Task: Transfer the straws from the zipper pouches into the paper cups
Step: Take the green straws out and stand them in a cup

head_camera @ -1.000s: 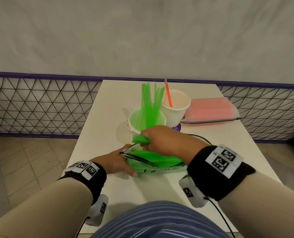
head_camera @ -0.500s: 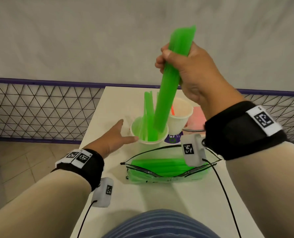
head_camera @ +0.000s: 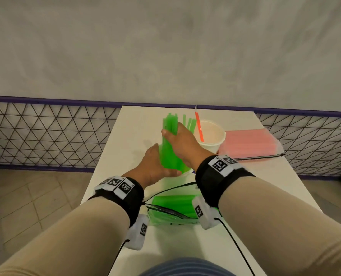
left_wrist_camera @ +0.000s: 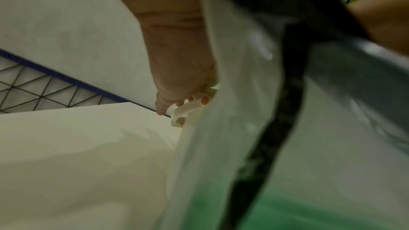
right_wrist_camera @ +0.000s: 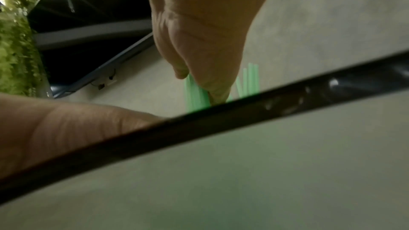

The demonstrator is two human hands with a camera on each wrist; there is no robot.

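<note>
A bundle of green straws [head_camera: 169,136] stands in the near paper cup [head_camera: 187,173], and my right hand [head_camera: 182,142] grips the bundle from the right, thumb on its left side. In the right wrist view my fingers [right_wrist_camera: 210,76] close over the green straws [right_wrist_camera: 194,97]. My left hand [head_camera: 155,162] wraps the cup's left side, thumb across its near wall. In front of the cup lies the open clear zipper pouch [head_camera: 173,208] with more green straws inside. A second paper cup [head_camera: 213,140] behind holds one orange straw [head_camera: 199,126].
A zipper pouch of pink straws [head_camera: 249,144] lies at the right of the white table [head_camera: 137,126]. A wire mesh fence [head_camera: 46,132] with a purple rail runs behind the table, against a grey wall. Tiled floor lies to the left.
My right hand pulled a bundle of green straws from the pouch, raised it, then lowered it into the near cup. My left hand left the pouch and took hold of the cup.
</note>
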